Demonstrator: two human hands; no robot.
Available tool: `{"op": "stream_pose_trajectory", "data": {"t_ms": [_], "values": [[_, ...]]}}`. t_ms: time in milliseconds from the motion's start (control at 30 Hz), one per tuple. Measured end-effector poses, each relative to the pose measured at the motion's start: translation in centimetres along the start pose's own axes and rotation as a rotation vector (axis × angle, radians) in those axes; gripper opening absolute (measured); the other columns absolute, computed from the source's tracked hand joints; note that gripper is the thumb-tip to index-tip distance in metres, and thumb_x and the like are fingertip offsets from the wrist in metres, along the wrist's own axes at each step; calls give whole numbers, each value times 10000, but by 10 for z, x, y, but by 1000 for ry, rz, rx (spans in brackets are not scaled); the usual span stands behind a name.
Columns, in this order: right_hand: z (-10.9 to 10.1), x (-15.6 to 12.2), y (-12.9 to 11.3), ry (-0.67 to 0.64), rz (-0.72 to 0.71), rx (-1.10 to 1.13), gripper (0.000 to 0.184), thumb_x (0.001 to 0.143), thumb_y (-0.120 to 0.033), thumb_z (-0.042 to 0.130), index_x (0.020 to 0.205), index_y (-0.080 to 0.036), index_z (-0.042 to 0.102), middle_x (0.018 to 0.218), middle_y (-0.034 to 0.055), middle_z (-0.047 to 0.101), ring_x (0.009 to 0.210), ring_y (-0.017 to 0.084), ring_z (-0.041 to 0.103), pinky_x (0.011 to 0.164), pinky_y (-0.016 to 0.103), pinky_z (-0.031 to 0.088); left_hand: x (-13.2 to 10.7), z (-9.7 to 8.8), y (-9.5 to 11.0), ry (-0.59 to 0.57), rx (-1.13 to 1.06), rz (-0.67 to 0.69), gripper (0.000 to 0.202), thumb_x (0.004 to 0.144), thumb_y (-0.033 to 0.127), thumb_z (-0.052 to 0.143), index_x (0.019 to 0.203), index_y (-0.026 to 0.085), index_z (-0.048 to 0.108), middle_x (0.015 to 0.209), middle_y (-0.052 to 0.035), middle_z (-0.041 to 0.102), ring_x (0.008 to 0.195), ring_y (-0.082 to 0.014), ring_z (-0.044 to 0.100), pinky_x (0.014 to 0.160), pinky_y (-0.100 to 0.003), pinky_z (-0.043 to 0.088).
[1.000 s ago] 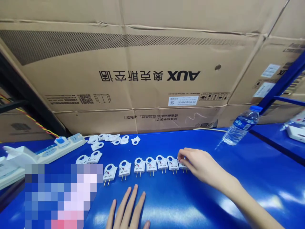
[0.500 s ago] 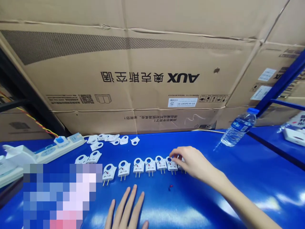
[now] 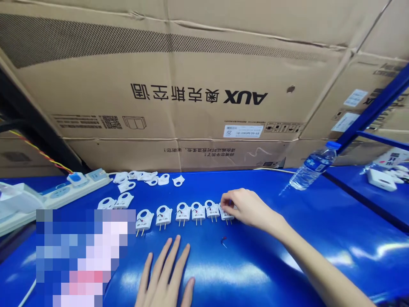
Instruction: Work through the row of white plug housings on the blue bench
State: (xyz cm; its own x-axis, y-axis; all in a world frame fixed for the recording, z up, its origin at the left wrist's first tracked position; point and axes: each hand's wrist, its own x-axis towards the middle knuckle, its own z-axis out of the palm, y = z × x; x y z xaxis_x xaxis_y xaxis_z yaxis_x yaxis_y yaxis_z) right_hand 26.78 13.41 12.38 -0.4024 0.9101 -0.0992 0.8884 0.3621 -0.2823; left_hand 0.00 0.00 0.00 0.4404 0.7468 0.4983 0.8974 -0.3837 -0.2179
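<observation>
Several white two-pin plug housings point(image 3: 163, 215), each with a round ring opening and brass pins facing me, stand in a row on the blue table. My right hand point(image 3: 247, 207) is at the right end of the row, its fingers curled and closed at the last visible plug housing point(image 3: 226, 215). The hand covers part of that housing, and the exact fingertip contact is hidden. My left hand point(image 3: 166, 277) lies palm down in front of the row, fingers spread and holding nothing. A small piece with red and dark leads point(image 3: 224, 241) lies between the hands.
White ring-shaped covers point(image 3: 152, 179) lie in a loose pile at the back left. Beside them is a power strip point(image 3: 76, 187) with plugs in it. A water bottle point(image 3: 315, 166) stands at the right, by a blue post point(image 3: 373, 111). A large cardboard box point(image 3: 198, 64) walls off the back.
My right hand has shifted slightly left and toward me along the row, covering the housing at its end. The left hand stays flat. The whole view has tilted slightly.
</observation>
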Motion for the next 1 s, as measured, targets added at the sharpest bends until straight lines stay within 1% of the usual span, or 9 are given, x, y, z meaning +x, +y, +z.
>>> {"op": "stream_pose_trajectory", "data": {"t_ms": [67,233,300,400,467,567,700,867,1000], "values": [[-3,-4,-1,-15,-30,69,160,945,-224,622,940,-241,781,920,14,799,843,186,715,686,246,398,0,-2,1,-18,-12,-3,714,983,377,482,1650,241,269,1579,-40,545,1411,-233,556,1146,-444,414],[-5,-7,-6,-141,-164,226,135,910,-240,684,908,-259,818,920,-10,814,831,169,730,744,231,454,0,-5,1,-43,-43,-11,676,995,376,478,1636,249,308,1590,-39,533,1451,-228,514,1220,-441,349],[-2,-1,-7,-86,-138,222,157,933,-251,667,955,-261,822,959,-7,818,863,171,736,769,231,464,1,-6,2,-39,-52,-11,658,995,365,481,1626,248,333,1593,-36,531,1464,-223,497,1269,-439,266],[4,13,-10,27,-58,127,199,963,-258,632,1050,-270,810,1004,-1,814,901,174,733,769,235,461,4,-7,3,-15,-66,-5,628,989,347,503,1594,218,396,1591,-50,536,1475,-223,479,1311,-417,121],[8,21,-14,45,-34,69,204,959,-258,633,1067,-278,805,1002,4,809,905,182,727,742,240,449,5,-8,4,6,-92,-17,603,986,339,511,1570,211,436,1590,-54,537,1488,-219,461,1314,-398,83],[12,27,-21,19,-36,37,170,929,-247,662,1017,-273,805,979,8,803,886,186,720,694,241,425,6,-8,6,10,-137,-76,569,999,325,486,1559,226,451,1606,-42,519,1516,-207,419,1315,-393,83],[15,27,-28,-17,-38,2,147,935,-211,645,955,-240,788,960,24,790,870,184,711,666,241,401,5,-11,9,-29,-152,-63,570,1007,342,492,1564,233,440,1596,-38,533,1511,-199,426,1315,-382,79],[14,27,-30,-55,-58,2,142,953,-161,633,966,-219,762,1007,42,772,907,181,695,693,237,388,6,-14,20,-28,-208,-203,504,1036,302,425,1536,261,481,1604,-25,522,1534,-200,391,1308,-437,168],[13,28,-28,-63,-72,29,134,963,-143,631,947,-202,750,998,46,765,904,174,688,700,236,381,5,-16,16,-64,-224,-171,536,1029,317,465,1562,261,452,1618,-38,503,1524,-227,413,1290,-467,239]]}}
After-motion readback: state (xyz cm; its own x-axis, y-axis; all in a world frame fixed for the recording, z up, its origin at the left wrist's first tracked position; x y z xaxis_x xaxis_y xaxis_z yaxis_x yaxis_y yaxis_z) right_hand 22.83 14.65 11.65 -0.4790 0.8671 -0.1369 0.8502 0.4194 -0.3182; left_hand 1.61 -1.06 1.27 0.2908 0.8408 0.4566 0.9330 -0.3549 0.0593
